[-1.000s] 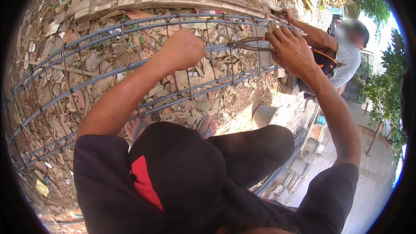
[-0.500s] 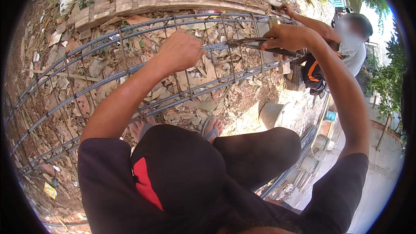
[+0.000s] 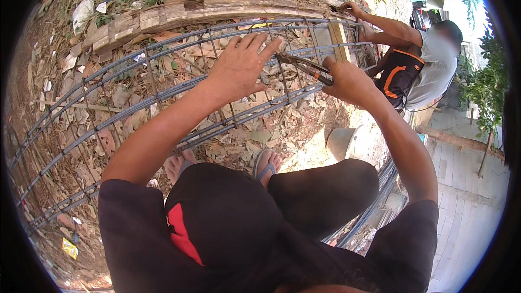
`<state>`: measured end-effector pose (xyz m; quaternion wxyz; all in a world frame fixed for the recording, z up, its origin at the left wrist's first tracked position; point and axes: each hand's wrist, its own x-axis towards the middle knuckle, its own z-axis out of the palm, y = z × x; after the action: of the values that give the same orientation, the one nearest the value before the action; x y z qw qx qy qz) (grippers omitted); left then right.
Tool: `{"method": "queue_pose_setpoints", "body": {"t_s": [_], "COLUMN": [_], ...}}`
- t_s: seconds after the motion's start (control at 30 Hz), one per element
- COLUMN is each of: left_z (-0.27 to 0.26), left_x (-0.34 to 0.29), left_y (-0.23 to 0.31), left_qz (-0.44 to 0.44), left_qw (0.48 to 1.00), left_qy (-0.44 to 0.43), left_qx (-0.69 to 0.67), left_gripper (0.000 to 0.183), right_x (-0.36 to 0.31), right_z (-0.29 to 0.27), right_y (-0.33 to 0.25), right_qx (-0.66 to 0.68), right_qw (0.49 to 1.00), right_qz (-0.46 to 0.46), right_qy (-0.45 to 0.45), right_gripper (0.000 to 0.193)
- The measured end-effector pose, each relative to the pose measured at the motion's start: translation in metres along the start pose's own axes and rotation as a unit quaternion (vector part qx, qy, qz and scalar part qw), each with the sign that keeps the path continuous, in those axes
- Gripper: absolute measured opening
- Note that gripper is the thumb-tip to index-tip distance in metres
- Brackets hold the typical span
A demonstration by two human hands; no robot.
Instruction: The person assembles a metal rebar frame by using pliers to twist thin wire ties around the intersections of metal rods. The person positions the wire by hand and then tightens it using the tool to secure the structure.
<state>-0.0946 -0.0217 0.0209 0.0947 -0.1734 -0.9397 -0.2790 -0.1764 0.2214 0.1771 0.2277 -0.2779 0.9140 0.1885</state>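
Observation:
A long rebar cage, made of grey bars with thin square ties, runs across in front of me. My left hand is spread above its middle bars, fingers apart and holding nothing; whether the palm touches a bar is hidden. My right hand is wrapped round the handles of a pair of rusty pincers. Their jaws are at a middle bar beside a tie, just right of my left fingertips. Any wire in the jaws is too small to make out.
A weathered wooden beam lies behind the cage. At the right a co-worker crouches, hands near the cage's far end by a wooden strip. A grey bucket stands near my knee. More bars lie at the right.
My left hand has opened from a fist and moved slightly right. My right hand has come lower and nearer with the pincers, whose handles now slope down to the right.

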Motion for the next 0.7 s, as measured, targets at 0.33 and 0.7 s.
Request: {"method": "queue_pose_setpoints", "body": {"t_s": [0.33,0.7], "left_z": [0.041,0.048], "left_x": [0.077,0.107], "left_y": [0.063,0.071], "left_qz": [-0.095,0.009], "left_qw": [0.942,0.968], "left_qy": [0.232,0.095], "left_qx": [-0.223,-0.232], "left_gripper": [0.094,0.056], "right_x": [0.023,0.015], "right_z": [-0.068,-0.084], "right_y": [-0.008,-0.019], "right_qx": [-0.333,-0.025], "right_qw": [0.887,0.994], "right_qz": [-0.223,-0.028], "right_qy": [0.228,-0.107], "right_gripper": [0.038,0.039]}}
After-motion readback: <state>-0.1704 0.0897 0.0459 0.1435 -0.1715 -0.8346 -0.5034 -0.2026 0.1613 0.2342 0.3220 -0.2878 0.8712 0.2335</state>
